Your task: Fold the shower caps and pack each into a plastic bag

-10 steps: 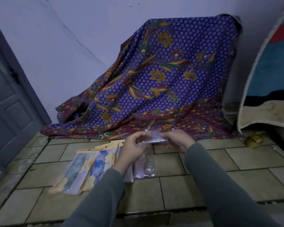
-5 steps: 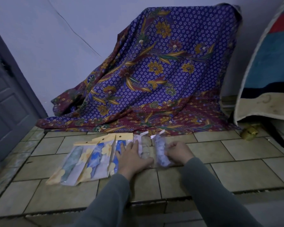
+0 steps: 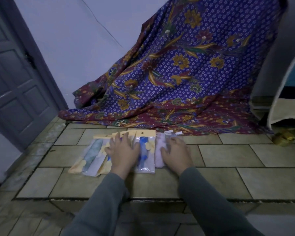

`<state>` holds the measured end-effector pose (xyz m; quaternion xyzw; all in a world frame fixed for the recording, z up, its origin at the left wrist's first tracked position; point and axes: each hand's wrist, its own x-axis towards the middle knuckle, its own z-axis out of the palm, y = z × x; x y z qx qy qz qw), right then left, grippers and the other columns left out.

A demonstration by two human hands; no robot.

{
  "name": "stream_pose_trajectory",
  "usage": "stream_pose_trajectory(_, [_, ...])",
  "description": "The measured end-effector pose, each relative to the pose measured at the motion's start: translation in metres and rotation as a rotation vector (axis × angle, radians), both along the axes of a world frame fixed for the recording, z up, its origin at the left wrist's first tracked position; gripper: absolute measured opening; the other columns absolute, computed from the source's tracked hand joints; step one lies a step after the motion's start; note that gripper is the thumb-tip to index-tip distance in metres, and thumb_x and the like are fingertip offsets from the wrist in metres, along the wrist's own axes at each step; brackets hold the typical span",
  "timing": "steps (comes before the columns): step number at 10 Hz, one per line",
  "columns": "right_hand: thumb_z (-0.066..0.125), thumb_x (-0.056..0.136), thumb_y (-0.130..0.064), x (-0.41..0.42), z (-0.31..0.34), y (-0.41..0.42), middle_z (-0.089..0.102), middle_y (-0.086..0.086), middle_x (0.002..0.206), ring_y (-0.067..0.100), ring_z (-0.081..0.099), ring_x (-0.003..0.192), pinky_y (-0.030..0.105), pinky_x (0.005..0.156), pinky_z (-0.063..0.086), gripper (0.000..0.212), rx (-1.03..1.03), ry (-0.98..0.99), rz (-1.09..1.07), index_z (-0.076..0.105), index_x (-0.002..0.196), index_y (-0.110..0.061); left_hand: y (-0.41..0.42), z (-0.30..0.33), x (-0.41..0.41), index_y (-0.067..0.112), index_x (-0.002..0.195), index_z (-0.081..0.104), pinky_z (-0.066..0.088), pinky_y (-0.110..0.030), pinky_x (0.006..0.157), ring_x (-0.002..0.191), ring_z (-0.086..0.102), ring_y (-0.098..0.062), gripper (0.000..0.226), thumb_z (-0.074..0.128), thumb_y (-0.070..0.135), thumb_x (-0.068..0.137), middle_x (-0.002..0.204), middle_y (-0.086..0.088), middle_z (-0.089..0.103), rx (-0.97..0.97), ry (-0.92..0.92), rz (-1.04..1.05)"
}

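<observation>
Both hands lay flat, fingers spread: left hand point(image 3: 122, 151) on the packed bags point(image 3: 144, 150), right hand point(image 3: 175, 150) on the pink cap bag point(image 3: 159, 150). Likely tidying the row; next needs an unfolded cap.

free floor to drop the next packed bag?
Bare tiles right of the right hand, out toward the yellow thing by the batik cloth; also between the packs and the step edge. Crowded: the row from teal pack to pink pack.
</observation>
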<state>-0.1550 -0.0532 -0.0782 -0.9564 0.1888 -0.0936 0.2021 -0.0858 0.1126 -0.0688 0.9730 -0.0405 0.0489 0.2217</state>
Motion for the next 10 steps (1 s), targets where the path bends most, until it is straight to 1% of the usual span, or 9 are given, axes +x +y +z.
stream_pose_trajectory(1, [0.034,0.090,-0.062,0.006,-0.016,0.023,0.020,0.004,0.156,0.026,0.014,0.143,0.048,0.114,0.012,0.067,-0.050,0.110,0.034,0.030,0.146,-0.024,0.034,-0.014,0.006,0.028,0.139,0.039,0.005,-0.060,0.110,0.143,0.002,-0.039,0.063,0.044,0.056,0.083,0.157,-0.009,0.014,0.099,0.127,0.175])
stream_pose_trajectory(2, [0.030,0.083,-0.076,0.008,-0.028,0.033,0.008,0.003,0.159,0.031,0.000,0.145,0.056,0.113,0.005,0.081,-0.062,0.154,0.021,0.020,0.148,-0.029,0.044,-0.026,0.007,0.029,0.141,0.035,0.009,-0.059,0.109,0.140,0.009,-0.043,0.068,0.036,0.063,0.082,0.155,-0.011,0.017,0.146,0.206,0.200])
stream_pose_trajectory(3, [0.030,0.079,-0.080,0.010,-0.034,0.033,0.006,0.003,0.159,0.031,-0.003,0.145,0.057,0.113,0.004,0.087,-0.077,0.152,0.009,0.015,0.149,-0.031,0.033,-0.028,0.007,0.030,0.147,0.026,0.010,-0.056,0.110,0.140,0.009,-0.041,0.070,0.030,0.064,0.086,0.156,-0.011,0.015,0.117,0.203,0.194])
stream_pose_trajectory(4, [0.029,0.078,-0.081,0.006,-0.035,0.023,0.006,0.000,0.159,0.030,-0.004,0.145,0.055,0.114,0.003,0.088,-0.071,0.128,-0.006,0.014,0.149,-0.032,0.014,-0.027,0.004,0.030,0.150,0.017,0.007,-0.056,0.111,0.143,0.003,-0.041,0.069,0.025,0.063,0.090,0.158,-0.012,0.008,0.112,0.229,0.197])
stream_pose_trajectory(5, [0.029,0.079,-0.081,0.002,-0.035,0.006,0.005,-0.001,0.160,0.029,-0.004,0.145,0.055,0.114,0.003,0.089,-0.078,0.130,-0.036,0.013,0.150,-0.031,-0.004,-0.026,0.001,0.030,0.151,0.015,0.006,-0.056,0.111,0.143,0.002,-0.040,0.069,0.023,0.063,0.090,0.159,-0.012,0.006,0.111,0.252,0.177])
stream_pose_trajectory(7, [0.029,0.080,-0.079,-0.006,-0.033,-0.017,0.003,-0.003,0.160,0.028,-0.007,0.145,0.054,0.115,0.004,0.087,-0.058,0.158,-0.051,0.011,0.150,-0.031,-0.031,-0.022,-0.002,0.030,0.150,0.014,0.007,-0.056,0.111,0.143,0.002,-0.039,0.070,0.023,0.064,0.090,0.159,-0.012,0.005,0.126,0.279,0.162])
stream_pose_trajectory(8, [0.028,0.082,-0.078,-0.007,-0.031,-0.019,0.001,-0.001,0.160,0.030,-0.008,0.145,0.056,0.115,0.003,0.087,-0.054,0.172,-0.043,0.006,0.151,-0.031,-0.031,-0.020,-0.001,0.030,0.151,0.014,0.005,-0.058,0.111,0.143,0.001,-0.040,0.070,0.023,0.065,0.090,0.159,-0.011,0.004,0.107,0.297,0.161])
stream_pose_trajectory(9, [0.027,0.082,-0.077,-0.011,-0.024,-0.014,-0.005,-0.002,0.160,0.030,-0.007,0.145,0.058,0.113,0.002,0.089,-0.010,0.143,-0.011,-0.008,0.150,-0.032,-0.028,-0.010,-0.004,0.030,0.151,0.012,0.005,-0.058,0.111,0.143,-0.001,-0.041,0.072,0.022,0.067,0.090,0.159,-0.011,0.000,0.122,0.325,0.136])
stream_pose_trajectory(10, [0.030,0.085,-0.072,-0.015,0.003,-0.024,0.002,-0.005,0.160,0.024,-0.001,0.146,0.056,0.113,0.005,0.085,-0.005,0.009,-0.018,-0.001,0.151,-0.028,-0.013,0.013,0.001,0.031,0.150,0.018,0.008,-0.058,0.109,0.143,0.003,-0.040,0.075,0.025,0.071,0.087,0.159,-0.010,0.004,0.150,0.236,0.116])
